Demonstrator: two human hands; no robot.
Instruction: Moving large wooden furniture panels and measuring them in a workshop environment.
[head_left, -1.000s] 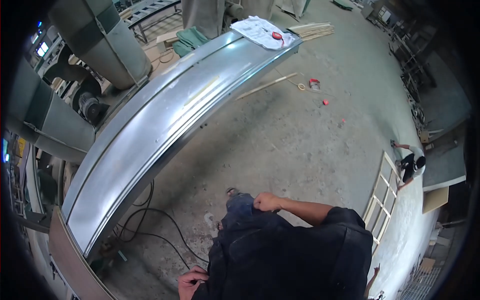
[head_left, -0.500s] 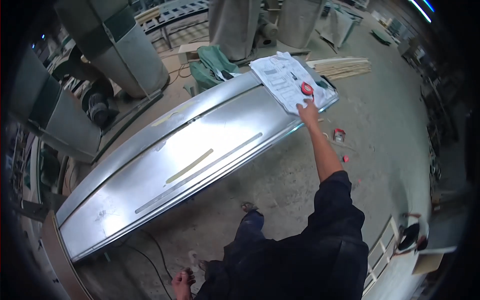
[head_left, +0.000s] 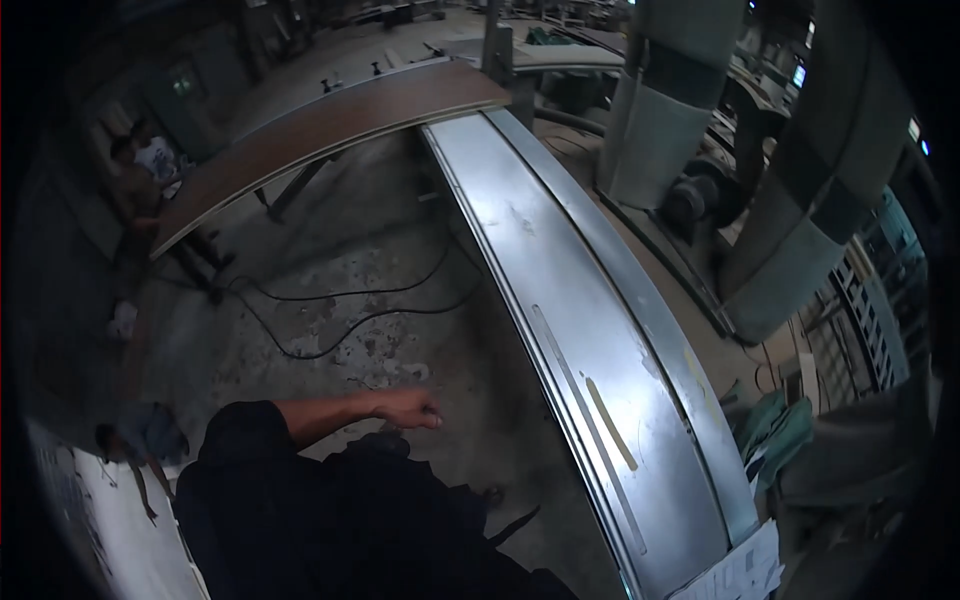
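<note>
My left hand (head_left: 410, 408) is closed in a loose fist in front of my body, and nothing shows in it. It hovers over the floor, apart from the long silver metal sheet (head_left: 560, 260) to its right. My right hand is out of view. On the metal sheet lie a yellowish strip (head_left: 610, 425) and a thin grey strip (head_left: 585, 415) side by side. Papers (head_left: 735, 572) with drawings rest at its near end, cut off by the lower edge.
A brown board (head_left: 340, 125) crosses the sheet's far end. Black cables (head_left: 340, 340) loop over the floor. Large grey duct-like columns (head_left: 665, 110) and green cloth (head_left: 775, 435) stand right. Two people (head_left: 145, 180) are far left; another person (head_left: 150, 440) bends nearer.
The view has swung left toward the brown board. My right hand, earlier reaching onto the papers beside a red tape measure, has left the picture. My left forearm has come into view.
</note>
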